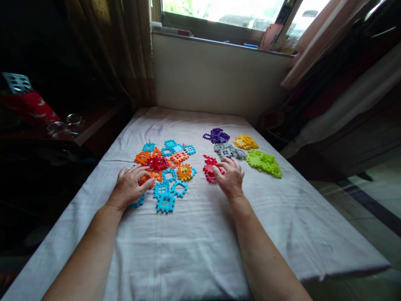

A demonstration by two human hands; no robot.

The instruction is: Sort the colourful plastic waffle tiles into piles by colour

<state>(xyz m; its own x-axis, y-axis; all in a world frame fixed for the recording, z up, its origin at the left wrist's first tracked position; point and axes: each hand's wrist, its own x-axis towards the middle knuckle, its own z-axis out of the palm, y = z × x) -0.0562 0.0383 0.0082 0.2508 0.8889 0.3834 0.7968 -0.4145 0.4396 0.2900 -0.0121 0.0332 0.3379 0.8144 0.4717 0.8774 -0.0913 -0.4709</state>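
My left hand (131,184) rests at the near left edge of a mixed pile of toothed plastic building pieces, its fingers apart over orange pieces (156,175). Dark red window pieces (158,162) lie in the middle of that pile. Blue pieces (165,202) spread along its near side, and one blue piece (138,202) shows partly under my left hand. My right hand (231,175) is over a small heap of red pieces (209,169), thumb and fingers apart, partly covering it. Grey pieces (226,151) lie just beyond its fingertips.
Purple (219,136), yellow (246,141) and lime green heaps (263,163) lie at the back right of the cloth-covered table (194,251). A wall and window sill (219,41) bound the far side. Eyeglasses (65,124) sit on a side table at left. Clothes hang at right.
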